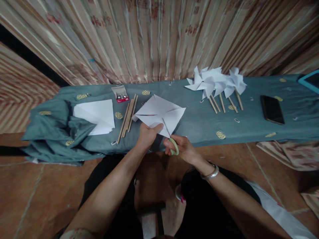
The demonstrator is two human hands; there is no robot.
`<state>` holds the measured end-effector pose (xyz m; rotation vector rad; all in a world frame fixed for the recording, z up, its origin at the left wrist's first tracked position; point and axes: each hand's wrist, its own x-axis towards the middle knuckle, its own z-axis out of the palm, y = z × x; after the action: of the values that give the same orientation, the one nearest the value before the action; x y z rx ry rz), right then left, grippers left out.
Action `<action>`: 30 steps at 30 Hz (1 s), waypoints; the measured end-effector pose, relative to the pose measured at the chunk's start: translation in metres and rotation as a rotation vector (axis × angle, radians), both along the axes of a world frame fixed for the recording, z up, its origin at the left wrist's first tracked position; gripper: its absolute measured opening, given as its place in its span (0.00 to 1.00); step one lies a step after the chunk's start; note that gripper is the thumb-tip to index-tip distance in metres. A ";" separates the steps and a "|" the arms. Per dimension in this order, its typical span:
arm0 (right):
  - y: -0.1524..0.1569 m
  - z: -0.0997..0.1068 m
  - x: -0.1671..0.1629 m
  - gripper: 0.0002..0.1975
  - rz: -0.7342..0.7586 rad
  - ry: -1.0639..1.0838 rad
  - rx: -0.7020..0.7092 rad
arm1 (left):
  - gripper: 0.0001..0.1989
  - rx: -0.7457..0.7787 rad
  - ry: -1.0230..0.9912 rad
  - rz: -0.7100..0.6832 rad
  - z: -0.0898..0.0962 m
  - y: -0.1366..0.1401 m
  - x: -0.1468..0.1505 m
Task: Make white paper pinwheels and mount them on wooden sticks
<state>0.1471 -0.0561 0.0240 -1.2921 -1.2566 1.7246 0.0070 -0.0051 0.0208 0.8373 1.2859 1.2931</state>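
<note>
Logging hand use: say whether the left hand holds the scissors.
No; the right hand holds the scissors, while the left hand holds paper.

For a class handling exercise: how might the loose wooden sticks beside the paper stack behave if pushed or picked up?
The wooden sticks look straight, so they are probably stiff. Being slim, each is likely light. They lie bunched on the cloth, so pushing one may shift its neighbours.

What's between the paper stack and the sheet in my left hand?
The head view shows sticks there, and a small box nearer the curtain.
</note>
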 end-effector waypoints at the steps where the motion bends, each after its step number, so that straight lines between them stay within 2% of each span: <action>1: 0.000 0.000 0.000 0.22 -0.003 0.002 -0.001 | 0.17 -0.003 0.003 -0.001 0.000 0.000 0.000; 14: 0.000 -0.001 -0.001 0.22 -0.010 0.028 -0.027 | 0.17 0.011 -0.030 0.005 -0.001 0.000 0.000; 21: -0.006 -0.006 0.006 0.23 0.075 0.043 -0.134 | 0.19 0.024 -0.052 0.020 -0.003 0.005 -0.004; 25: -0.013 0.004 0.023 0.21 0.219 -0.151 -0.110 | 0.19 0.031 -0.057 0.047 -0.007 0.013 -0.009; 30: -0.016 0.028 0.067 0.15 0.351 -0.556 0.149 | 0.21 0.030 -0.026 -0.046 -0.013 0.018 -0.019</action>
<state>0.2144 -0.0725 0.0515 -1.5934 -1.9894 1.4975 -0.0119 0.0130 0.0077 0.8634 1.2228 1.2855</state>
